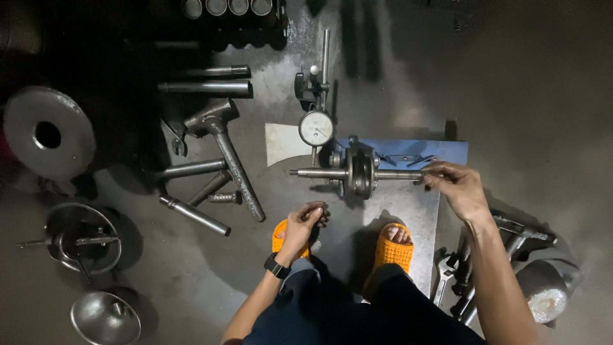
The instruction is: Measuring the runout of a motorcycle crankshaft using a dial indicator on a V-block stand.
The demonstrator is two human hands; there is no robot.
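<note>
On the grey concrete floor (530, 96) in front of the squatting person, one crankshaft (357, 173) lies level across a blue stand (440, 151), its two shaft ends pointing left and right and its round webs in the middle. The right hand (454, 186) is closed around the right shaft end, fingers curled over the metal. The left hand (304, 225) hangs free nearer the body, fingers loosely bunched together and holding nothing that can be made out; it hovers just above the left one of two orange sandals (390, 250), and a black watch (277, 266) sits on that wrist. One dial gauge (316, 128) stands upright just behind the crankshaft, its stem coming down toward the left shaft, mounted on a slim vertical post (325, 61). One white sheet (284, 144) lies under the gauge, to the left of the blue stand. Further left, one heavy hammer (223, 147) lies diagonally, with about six steel rods and tubes (195, 214) scattered around it, two of them parallel at the top. One thick metal disc (46, 132) with a centre hole rests at the far left edge, and below it sit two shiny metal bowls (105, 317), the upper one holding small parts. Four round sockets (227, 6) line the top edge in a row. At the lower right, a cluster of wrenches (447, 281) and one cylinder with a pale end (546, 294) lie beside the person's right arm; the exact wrench count cannot be told.
</note>
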